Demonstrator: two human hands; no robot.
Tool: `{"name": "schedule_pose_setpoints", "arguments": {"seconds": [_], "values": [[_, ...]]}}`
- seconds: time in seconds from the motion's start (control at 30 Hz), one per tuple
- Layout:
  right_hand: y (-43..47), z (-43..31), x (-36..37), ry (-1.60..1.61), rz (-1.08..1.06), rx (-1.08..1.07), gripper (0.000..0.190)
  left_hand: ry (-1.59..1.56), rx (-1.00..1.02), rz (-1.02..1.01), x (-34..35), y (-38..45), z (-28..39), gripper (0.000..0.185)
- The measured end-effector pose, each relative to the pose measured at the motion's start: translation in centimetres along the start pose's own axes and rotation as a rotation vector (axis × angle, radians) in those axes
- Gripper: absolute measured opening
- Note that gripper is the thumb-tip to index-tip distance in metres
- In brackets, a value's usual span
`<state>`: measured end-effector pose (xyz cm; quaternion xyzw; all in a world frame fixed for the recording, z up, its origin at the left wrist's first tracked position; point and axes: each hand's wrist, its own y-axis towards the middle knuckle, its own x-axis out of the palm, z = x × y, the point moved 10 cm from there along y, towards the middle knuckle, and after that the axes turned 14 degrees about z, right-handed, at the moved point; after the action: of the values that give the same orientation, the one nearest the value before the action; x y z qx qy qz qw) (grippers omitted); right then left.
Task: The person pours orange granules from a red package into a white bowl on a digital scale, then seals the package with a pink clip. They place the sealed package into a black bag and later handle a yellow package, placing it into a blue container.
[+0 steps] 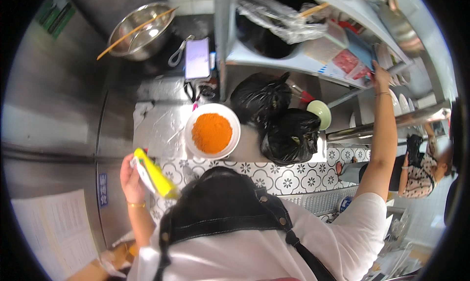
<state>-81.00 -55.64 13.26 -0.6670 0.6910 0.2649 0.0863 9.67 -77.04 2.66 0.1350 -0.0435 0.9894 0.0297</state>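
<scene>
My left hand (133, 180) grips the top of a yellow and white plastic packet (156, 176), which hangs at a slant left of my body. On the steel counter before me stands a white bowl (189, 134) holding a heap of orange powder (212, 133). My right arm stretches up and right to the shelf, where my right hand (381, 77) is at the edge of a blue tray or box (358, 47). Its fingers are partly hidden, so their grip is unclear. Near that hand lies a clear pack of red meat-like food (348, 64).
Two tied black plastic bags (261, 97) and a pale green bowl (320, 113) stand right of the powder. Behind are a phone (197, 58) and a steel bowl (141, 49) with a wooden stick across it. A steel post (222, 42) supports the shelf. Another person (418, 174) stands at right.
</scene>
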Motion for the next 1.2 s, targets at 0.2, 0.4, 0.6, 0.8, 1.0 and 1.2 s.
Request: {"name": "schedule_pose_setpoints", "arguments": {"seconds": [0.2, 0.4, 0.6, 0.8, 1.0, 1.2], "values": [[1.2, 4.8, -6.9, 0.551, 0.010, -0.119, 0.030, 0.307, -0.021, 0.102, -1.2, 3.0, -2.9, 0.018], [-28.6, 2.1, -7.6, 0.449, -0.006, -0.185, 0.015, 0.061, -0.075, 0.210, -5.0, 10.3, -9.1, 0.012], [-46.7, 3.1, -7.8, 0.311, 0.012, -0.066, 0.016, 0.244, 0.029, 0.097, -3.0, 21.3, -14.7, 0.015], [-59.6, 2.6, -6.2, 0.223, -0.008, 0.088, 0.014, 0.221, 0.004, 0.004, -4.0, 27.9, -20.1, 0.015], [-72.1, -1.2, 6.8, 0.133, -0.449, 0.006, 0.005, -0.077, -0.099, 0.050, -8.7, 25.9, -14.4, 0.021], [-87.3, -10.5, 30.0, 0.130, -0.872, -0.650, 0.040, -0.026, 0.000, 0.201, -19.8, 21.2, -5.1, 0.044]]}}
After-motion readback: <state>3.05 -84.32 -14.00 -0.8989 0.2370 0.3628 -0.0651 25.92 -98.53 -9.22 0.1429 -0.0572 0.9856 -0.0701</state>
